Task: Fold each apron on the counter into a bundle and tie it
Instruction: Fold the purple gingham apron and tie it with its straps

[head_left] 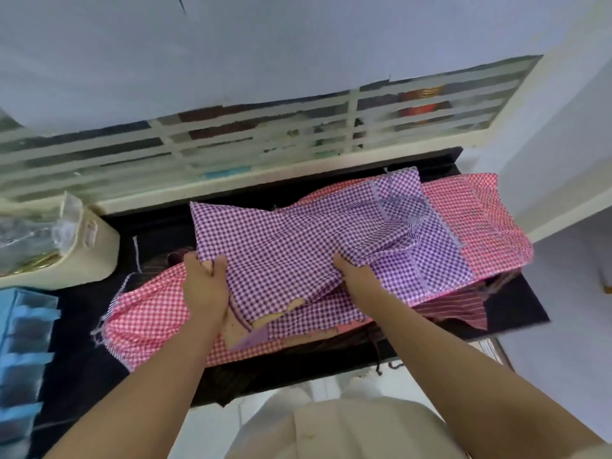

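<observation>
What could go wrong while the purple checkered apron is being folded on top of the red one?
1. The left hand and right hand grip the purple apron, which lies on the red apron. A pull might drag the red one along and rumple it.
2. The red apron reaches the front edge of the counter, so a tug could slide it off.
</observation>
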